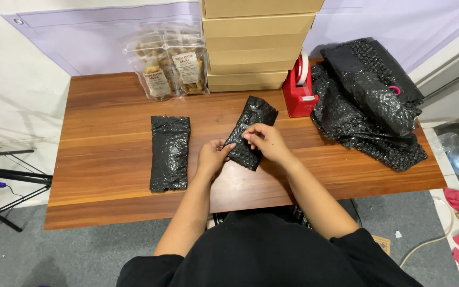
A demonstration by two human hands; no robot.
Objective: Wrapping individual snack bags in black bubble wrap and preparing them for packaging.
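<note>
A slim parcel wrapped in black bubble film (250,133) was held tilted over the brown wooden worktop (107,159). It was gripped at its lower end by the left hand (213,157), while its wrap was pinched by the right hand (266,141), evidently to keep it closed.

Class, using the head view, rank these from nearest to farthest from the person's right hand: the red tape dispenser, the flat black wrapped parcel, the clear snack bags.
1. Red tape dispenser, just beyond the right hand, to its right.
2. Flat black wrapped parcel, across to the left.
3. Clear snack bags, far back left.
</note>
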